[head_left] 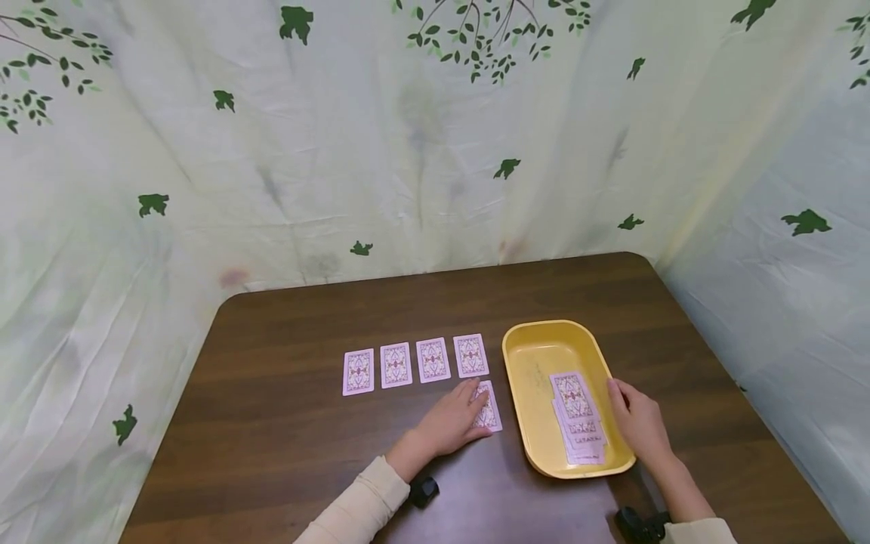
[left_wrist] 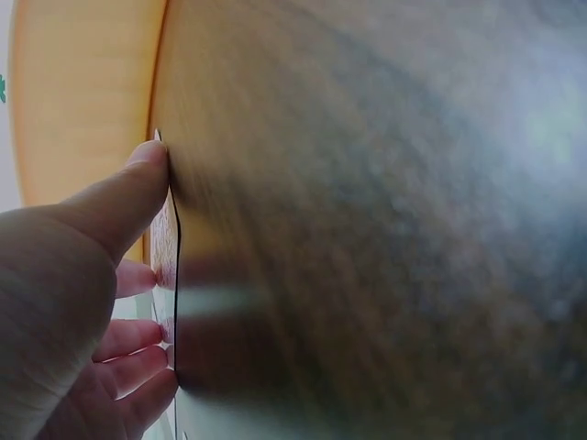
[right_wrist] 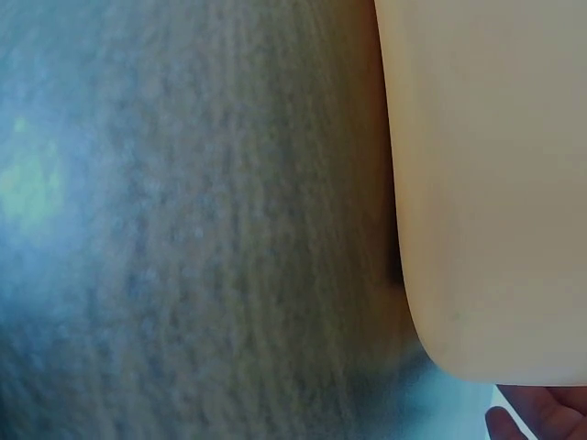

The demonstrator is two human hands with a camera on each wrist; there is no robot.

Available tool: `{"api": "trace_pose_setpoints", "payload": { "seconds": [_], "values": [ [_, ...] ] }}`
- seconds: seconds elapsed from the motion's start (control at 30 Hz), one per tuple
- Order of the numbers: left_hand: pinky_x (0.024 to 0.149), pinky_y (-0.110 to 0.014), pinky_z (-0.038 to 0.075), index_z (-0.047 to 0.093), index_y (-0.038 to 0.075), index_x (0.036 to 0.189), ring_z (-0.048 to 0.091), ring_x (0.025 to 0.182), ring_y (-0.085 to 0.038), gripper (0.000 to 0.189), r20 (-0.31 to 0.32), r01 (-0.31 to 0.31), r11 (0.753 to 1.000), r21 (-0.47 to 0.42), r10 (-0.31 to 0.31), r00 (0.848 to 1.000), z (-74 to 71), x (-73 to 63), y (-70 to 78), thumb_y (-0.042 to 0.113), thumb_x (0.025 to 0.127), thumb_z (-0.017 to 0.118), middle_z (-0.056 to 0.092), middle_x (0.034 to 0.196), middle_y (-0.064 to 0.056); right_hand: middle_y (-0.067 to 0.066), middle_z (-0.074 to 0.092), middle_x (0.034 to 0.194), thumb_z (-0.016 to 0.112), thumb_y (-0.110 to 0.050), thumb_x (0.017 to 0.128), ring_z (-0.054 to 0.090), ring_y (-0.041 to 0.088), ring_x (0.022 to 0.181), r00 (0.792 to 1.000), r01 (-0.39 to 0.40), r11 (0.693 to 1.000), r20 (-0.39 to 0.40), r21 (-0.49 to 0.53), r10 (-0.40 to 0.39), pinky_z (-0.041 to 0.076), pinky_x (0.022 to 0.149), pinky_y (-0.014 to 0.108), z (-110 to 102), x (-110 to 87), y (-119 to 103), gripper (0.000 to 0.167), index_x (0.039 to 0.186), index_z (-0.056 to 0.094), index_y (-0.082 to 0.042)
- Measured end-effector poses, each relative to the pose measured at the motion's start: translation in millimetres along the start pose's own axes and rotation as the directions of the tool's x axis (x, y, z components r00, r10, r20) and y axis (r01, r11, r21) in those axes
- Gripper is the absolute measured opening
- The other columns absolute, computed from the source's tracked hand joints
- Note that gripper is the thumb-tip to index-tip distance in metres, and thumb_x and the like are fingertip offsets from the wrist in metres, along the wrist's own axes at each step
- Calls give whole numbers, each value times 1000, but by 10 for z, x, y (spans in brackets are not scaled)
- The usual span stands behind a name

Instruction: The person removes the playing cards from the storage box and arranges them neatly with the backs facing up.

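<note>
My left hand (head_left: 445, 421) is over a playing card (head_left: 490, 412) with a pink and purple patterned back, at the near end of the card layout. In the left wrist view its thumb (left_wrist: 147, 170) is on one edge of the card, the fingers (left_wrist: 138, 339) on the other side, holding it between them. My right hand (head_left: 639, 423) grips the right rim of a yellow tray (head_left: 533, 355), thumb on top of the rim. Inside the tray lies a loose, overlapping pile of matching cards (head_left: 578, 419), backs up.
Four-sided brown table (head_left: 285, 446) with rounded far corners. Left of the tray, several cards (head_left: 396, 366) lie face down in a spaced row, just beyond my left hand. A pale curtain (head_left: 381, 174) with green leaf prints hangs behind the table and along its sides.
</note>
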State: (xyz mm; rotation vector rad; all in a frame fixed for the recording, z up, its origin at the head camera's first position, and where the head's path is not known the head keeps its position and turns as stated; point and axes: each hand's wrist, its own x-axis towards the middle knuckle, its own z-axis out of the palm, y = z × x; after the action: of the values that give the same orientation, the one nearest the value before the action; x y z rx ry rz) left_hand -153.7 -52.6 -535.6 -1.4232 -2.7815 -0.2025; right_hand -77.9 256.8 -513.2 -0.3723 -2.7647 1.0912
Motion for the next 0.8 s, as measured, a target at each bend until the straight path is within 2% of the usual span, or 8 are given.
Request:
{"api": "trace_pose_setpoints", "payload": {
  "seconds": [0.17, 0.43, 0.67, 0.8],
  "values": [
    [101, -37, 32, 45, 0, 134, 31, 129, -31, 65, 27, 11, 1000, 3, -11, 1000, 1, 6, -8, 48, 90, 51, 34, 139, -22, 33, 50, 119, 32, -33, 100, 50, 45, 106, 1000, -13, 1000, 3, -4, 13, 40, 86, 55, -3, 7, 1, 55, 125, 46, 13],
    [100, -37, 33, 44, 0, 134, 31, 129, -30, 66, 24, 12, 1000, 12, -12, 1000, 15, 6, -14, 49, 90, 50, 34, 140, -22, 33, 52, 116, 33, -32, 100, 53, 43, 101, 1000, 0, 1000, -15, -7, 0, 42, 84, 55, 16, 8, 16, 53, 123, 48, 13],
    [100, -37, 33, 46, -1, 132, 32, 128, -31, 66, 2, -1, 1000, 27, 1, 1000, 4, 1, -10, 48, 89, 52, 36, 138, -22, 32, 52, 117, 33, -32, 100, 53, 44, 103, 1000, -3, 1000, -11, -3, 3, 41, 84, 55, 19, 11, 16, 52, 124, 48, 13],
    [99, -37, 33, 46, -3, 131, 35, 126, -32, 67, -34, -19, 999, 27, 20, 999, 11, 7, -10, 48, 88, 54, 38, 135, -23, 32, 51, 118, 32, -33, 100, 53, 42, 102, 1000, -19, 1000, 2, -1, 19, 41, 85, 54, 15, 11, 8, 54, 125, 47, 12]
  ]
}}
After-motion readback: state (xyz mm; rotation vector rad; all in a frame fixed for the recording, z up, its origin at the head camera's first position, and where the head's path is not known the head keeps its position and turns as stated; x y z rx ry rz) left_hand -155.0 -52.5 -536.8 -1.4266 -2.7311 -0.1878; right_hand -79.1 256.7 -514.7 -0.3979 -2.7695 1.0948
